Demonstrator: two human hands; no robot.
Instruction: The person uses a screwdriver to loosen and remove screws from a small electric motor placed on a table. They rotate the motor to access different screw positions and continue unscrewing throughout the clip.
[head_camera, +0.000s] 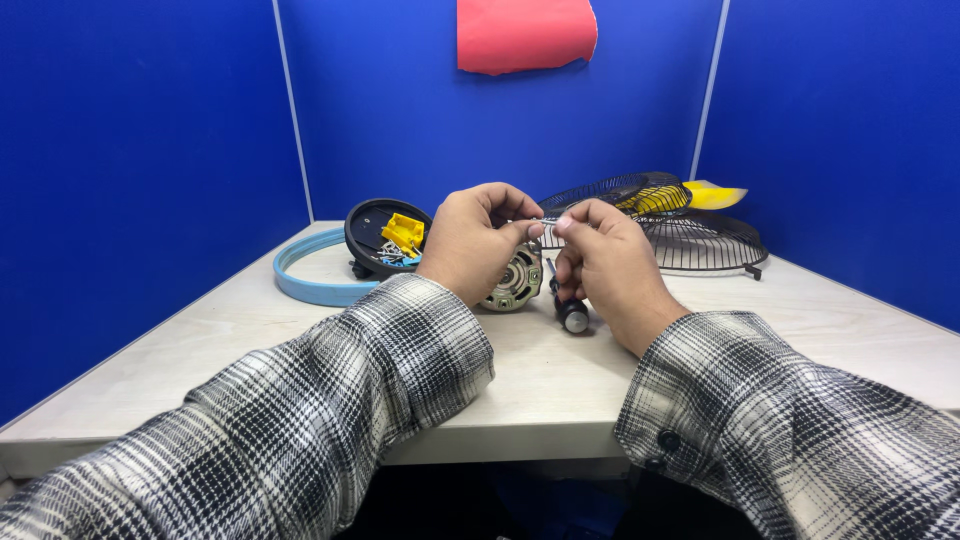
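- Left hand (475, 240): raised above the counter (540, 380), fingers pinched narrow on one end of a small thin metal piece (548, 221).
- Right hand (605, 265): fingertips pinched on the other end of the same piece; lower fingers curled round a dark-handled tool (572, 312) whose rounded end points down at the counter.
- Small thin metal piece: held between both hands, above the motor; too small to tell its kind.
- Motor (515, 280): round, metal, partly hidden behind the left hand.
- Black round housing (375, 235): left of the hands, holding a yellow part (403, 232) and small loose hardware.
- Light blue ring (310, 280): flat on the counter, far left.
- Wire fan guards (690, 235): behind the right hand, with a yellow blade (715, 196).
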